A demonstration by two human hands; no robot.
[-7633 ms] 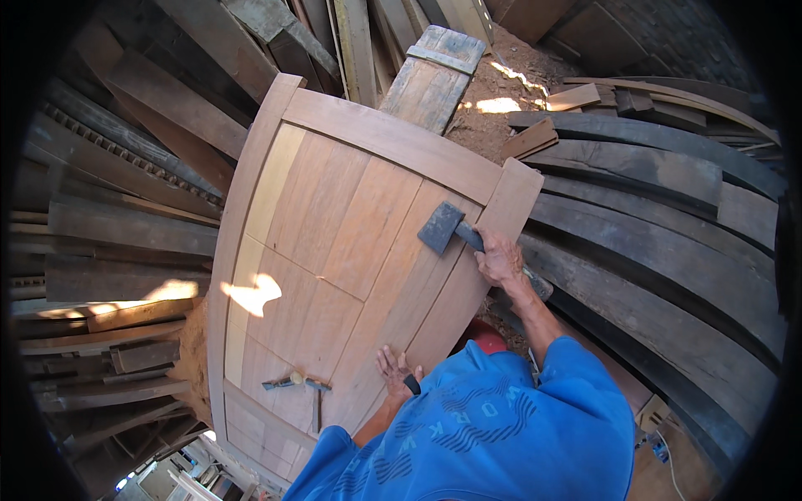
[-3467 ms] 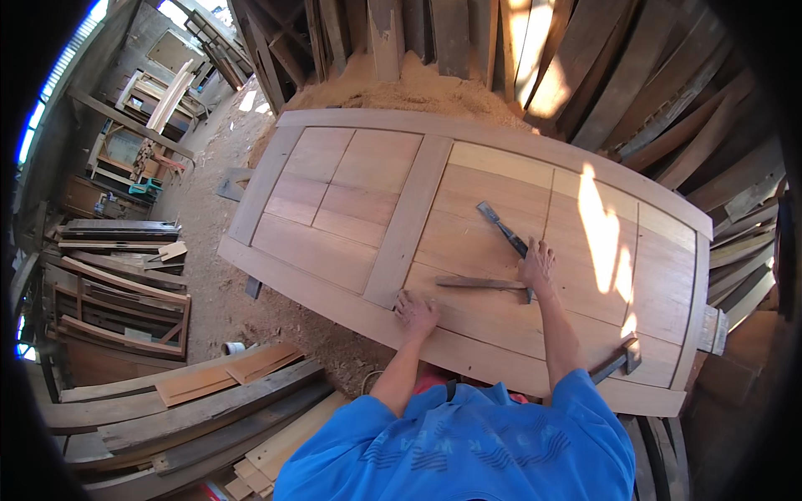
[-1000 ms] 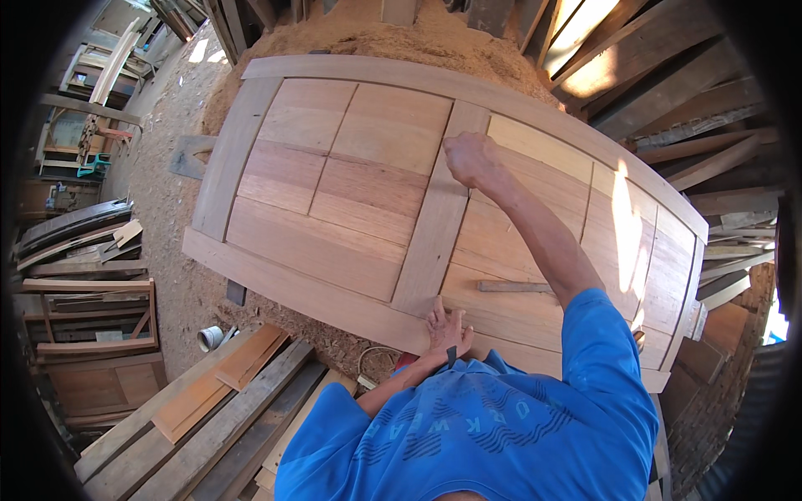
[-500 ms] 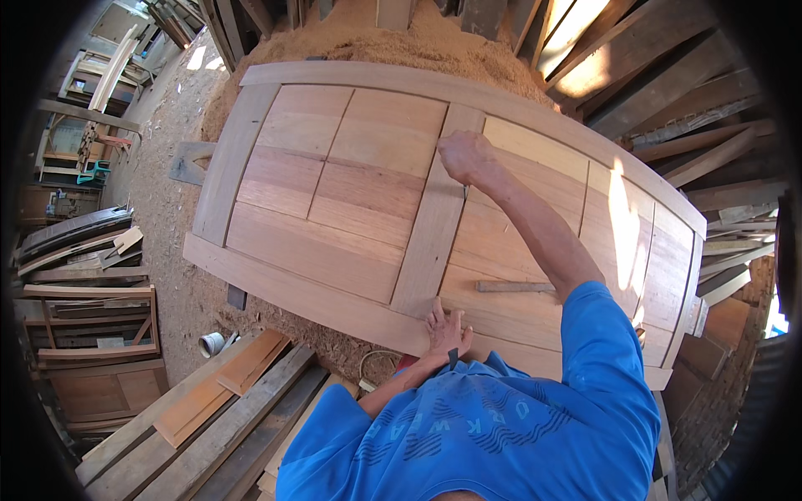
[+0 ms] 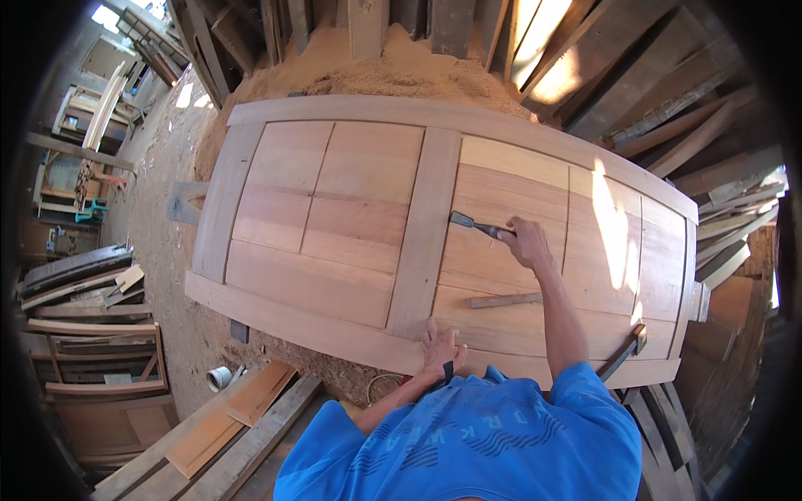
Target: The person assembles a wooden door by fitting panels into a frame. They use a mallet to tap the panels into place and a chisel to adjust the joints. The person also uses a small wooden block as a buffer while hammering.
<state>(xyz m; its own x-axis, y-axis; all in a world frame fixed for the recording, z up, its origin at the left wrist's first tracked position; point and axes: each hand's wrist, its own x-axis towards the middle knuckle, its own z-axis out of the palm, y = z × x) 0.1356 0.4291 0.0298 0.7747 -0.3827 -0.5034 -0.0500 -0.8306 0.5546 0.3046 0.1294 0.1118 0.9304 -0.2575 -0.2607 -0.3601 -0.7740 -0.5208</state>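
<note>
A large wooden panelled door [image 5: 418,175] lies flat in front of me. In my right hand [image 5: 528,244] is a chisel [image 5: 474,223] with a dark handle. Its wide blade points left, over the panel just right of the door's middle upright. My left hand [image 5: 439,351] rests on the near rail at the foot of that upright, fingers spread, holding nothing. A short wooden strip [image 5: 505,300] lies on the door between my hands. Further right, a hammer [image 5: 622,352] with a dark handle lies across the near edge.
Sawdust [image 5: 326,67] is heaped beyond the door, with boards [image 5: 365,29] standing behind it. More planks [image 5: 685,150] lean at the far right. Loose boards [image 5: 205,430] lie at the near left, beside a white bucket [image 5: 219,379]. Wooden frames [image 5: 100,355] are stacked at the left.
My right hand has come back from the middle upright, toward me and to the right, and the chisel now shows plainly. My left hand stays on the near rail. The hammer has come into fuller view.
</note>
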